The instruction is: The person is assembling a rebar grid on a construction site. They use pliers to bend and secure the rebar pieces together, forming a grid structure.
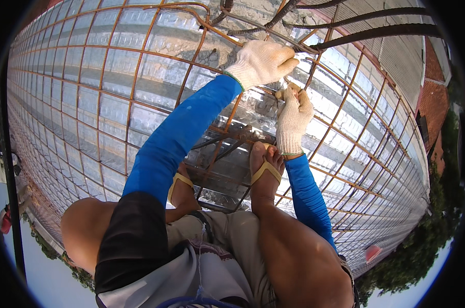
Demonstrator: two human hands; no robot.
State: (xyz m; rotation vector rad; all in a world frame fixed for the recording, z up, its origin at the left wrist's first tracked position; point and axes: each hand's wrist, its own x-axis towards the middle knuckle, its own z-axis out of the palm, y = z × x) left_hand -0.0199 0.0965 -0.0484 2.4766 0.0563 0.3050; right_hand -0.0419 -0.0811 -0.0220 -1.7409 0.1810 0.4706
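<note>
White knitted gloves cover both my hands, which are close together over a rusty steel mesh [135, 82]. My left hand [260, 62] is closed beside a bent mesh bar, with thumb and finger pressed together; anything in its grip is hidden. Just below and to the right, my right hand [295, 117] is closed too, its fingertips pointing up toward the left hand. A small bright patch shows between the hands, too glary to identify. Dark ribbed rebars [381, 32] reach in from the upper right, just beyond my hands.
Shiny corrugated metal decking [155, 69] lies beneath the mesh. My sandalled feet [264, 172] are on either side of several dark bars [232, 141] near the middle. A rough concrete patch [212, 49] shows beyond my left hand. Trees and a brick-coloured roof [432, 105] stand at the right.
</note>
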